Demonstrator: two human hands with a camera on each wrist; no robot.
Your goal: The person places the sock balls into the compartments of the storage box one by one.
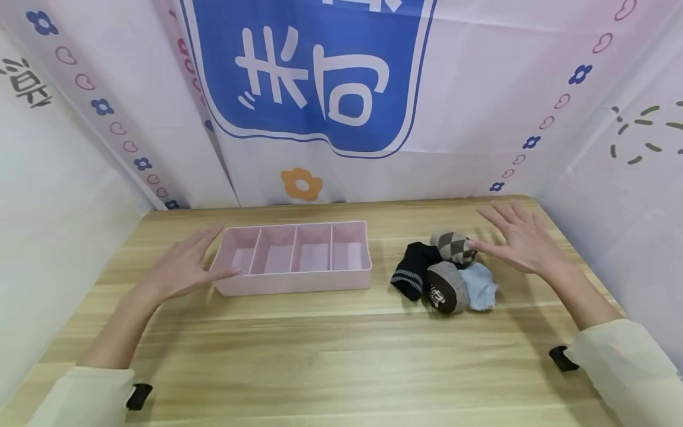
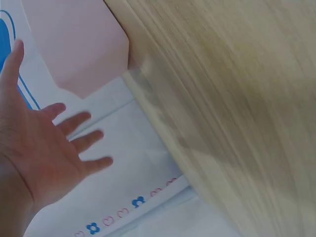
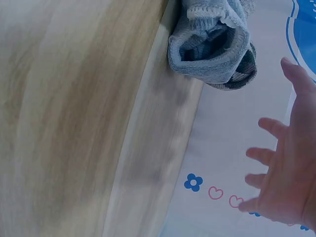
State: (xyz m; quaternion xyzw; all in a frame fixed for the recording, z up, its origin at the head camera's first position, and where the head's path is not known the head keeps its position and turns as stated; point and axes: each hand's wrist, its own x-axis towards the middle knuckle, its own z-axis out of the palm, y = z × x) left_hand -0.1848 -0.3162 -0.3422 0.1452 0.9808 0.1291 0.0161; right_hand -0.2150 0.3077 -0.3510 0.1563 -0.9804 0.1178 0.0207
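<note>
On the counter (image 1: 331,350) the divided tray (image 1: 292,258) sits at about 11 o'clock, and the sock pile (image 1: 445,271) lies to its right at 1 o'clock. The left hand (image 1: 184,267) is at the tray's 9 o'clock end. The right hand (image 1: 520,240) is at 3 o'clock of the socks.

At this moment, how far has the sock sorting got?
Nothing is sorted: the pink organizer tray has all four compartments bare. Both the left hand and right hand hover open, holding nothing. All four rolled socks remain piled on the table.
</note>
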